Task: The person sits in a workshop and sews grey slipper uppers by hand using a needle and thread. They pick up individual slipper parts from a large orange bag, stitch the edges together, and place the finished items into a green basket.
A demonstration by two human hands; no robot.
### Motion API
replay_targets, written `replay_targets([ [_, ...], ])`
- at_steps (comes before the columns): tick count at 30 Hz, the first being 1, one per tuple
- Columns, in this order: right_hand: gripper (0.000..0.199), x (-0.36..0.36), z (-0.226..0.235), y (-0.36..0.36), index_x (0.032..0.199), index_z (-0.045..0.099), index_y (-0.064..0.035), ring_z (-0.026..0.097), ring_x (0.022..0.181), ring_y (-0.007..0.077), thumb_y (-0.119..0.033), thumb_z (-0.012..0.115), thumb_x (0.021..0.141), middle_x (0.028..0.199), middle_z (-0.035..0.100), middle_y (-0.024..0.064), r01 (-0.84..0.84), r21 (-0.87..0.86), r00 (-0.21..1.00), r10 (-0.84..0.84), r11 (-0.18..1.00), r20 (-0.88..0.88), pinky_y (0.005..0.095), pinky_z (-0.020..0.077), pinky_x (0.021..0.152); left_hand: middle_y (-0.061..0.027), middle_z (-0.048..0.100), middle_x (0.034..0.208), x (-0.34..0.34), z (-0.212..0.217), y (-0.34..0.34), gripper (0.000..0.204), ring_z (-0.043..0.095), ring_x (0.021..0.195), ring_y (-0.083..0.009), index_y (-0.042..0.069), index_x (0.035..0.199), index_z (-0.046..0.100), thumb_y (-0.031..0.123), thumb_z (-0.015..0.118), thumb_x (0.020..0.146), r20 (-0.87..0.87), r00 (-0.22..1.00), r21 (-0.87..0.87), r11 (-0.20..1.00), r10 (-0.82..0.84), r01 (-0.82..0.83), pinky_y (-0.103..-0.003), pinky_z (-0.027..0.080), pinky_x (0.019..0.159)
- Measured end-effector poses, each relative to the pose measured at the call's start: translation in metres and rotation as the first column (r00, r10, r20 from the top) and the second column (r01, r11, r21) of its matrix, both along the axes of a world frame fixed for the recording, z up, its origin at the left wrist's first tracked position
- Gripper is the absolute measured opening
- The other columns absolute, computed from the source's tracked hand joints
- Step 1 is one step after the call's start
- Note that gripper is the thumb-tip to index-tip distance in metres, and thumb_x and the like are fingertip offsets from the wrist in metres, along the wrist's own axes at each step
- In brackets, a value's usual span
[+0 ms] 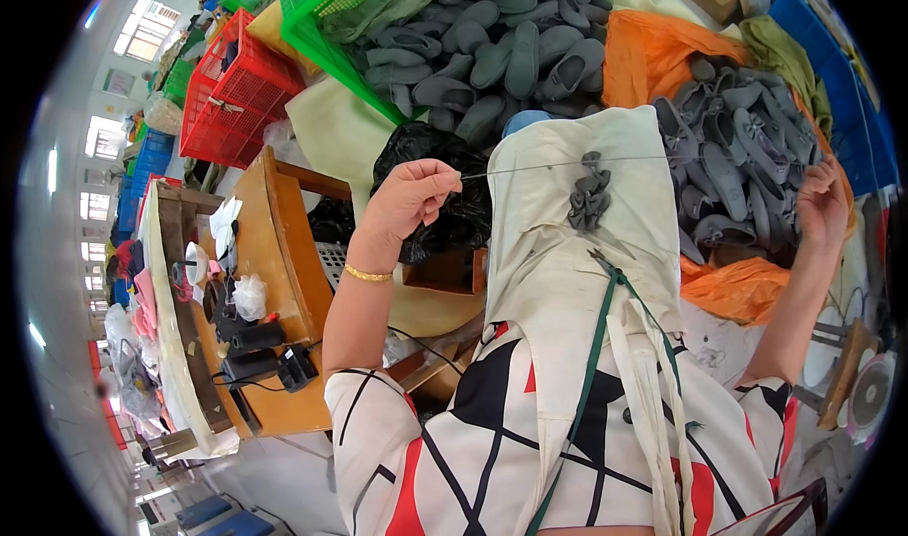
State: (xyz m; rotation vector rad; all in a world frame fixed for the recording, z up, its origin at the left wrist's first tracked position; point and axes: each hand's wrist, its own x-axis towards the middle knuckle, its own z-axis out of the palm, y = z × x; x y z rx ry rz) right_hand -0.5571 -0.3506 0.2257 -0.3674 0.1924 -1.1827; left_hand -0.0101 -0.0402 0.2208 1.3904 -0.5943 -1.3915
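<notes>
A thin grey thread (pixel 534 167) runs taut across my lap from one hand to the other. My left hand (pixel 416 195) pinches its left end between thumb and fingertips. Far out to the right, my right hand (pixel 821 210) is closed at the other end, in front of the shoes; whether it holds a needle is too small to tell. Under the thread, a small cluster of dark grey fabric bows (pixel 590 195) lies on my cream apron (pixel 530 252). Small thread snips (pixel 602 260) on a green cord (pixel 598 356) rest lower on the apron.
A green crate (pixel 331 58) heaped with grey shoes (pixel 520 58) stands ahead. Right of it, an orange sack (pixel 653 49) holds more grey shoes (pixel 724 172). A black plastic bag (pixel 416 153) sits beside my left hand. At left are a wooden table (pixel 284 252) and red crates (pixel 232 96).
</notes>
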Motion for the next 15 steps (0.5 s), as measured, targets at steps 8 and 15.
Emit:
replay_targets([
  [8, 0.004, -0.195, -0.072, -0.083, 0.089, 0.056, 0.0064, 0.056, 0.070, 0.0190, 0.005, 0.053, 0.091, 0.079, 0.055, 0.0101, 0.397, -0.014, 0.897, -0.391, 0.918, -0.205, 0.0285, 0.0579, 0.071, 0.0039, 0.057, 0.067, 0.016, -0.001, -0.015, 0.012, 0.044, 0.050, -0.0029, 0.004, 0.083, 0.066, 0.014, 0.069, 0.089, -0.039, 0.999, -0.010, 0.999, -0.036, 0.036, -0.019, 0.035, 0.040],
  [15, 0.022, -0.246, -0.103, -0.098, 0.073, 0.050, 0.0055, 0.057, 0.069, 0.0213, 0.004, 0.046, 0.094, 0.074, 0.053, 0.0126, 0.737, -0.005, 0.634, -0.694, 0.676, -0.341, 0.0407, 0.0563, 0.096, 0.0044, 0.055, 0.065, 0.019, 0.006, -0.017, 0.013, 0.044, 0.050, -0.0030, 0.004, 0.082, 0.067, 0.014, 0.070, 0.090, -0.010, 0.998, 0.028, 0.998, -0.063, 0.064, -0.019, 0.033, 0.040],
])
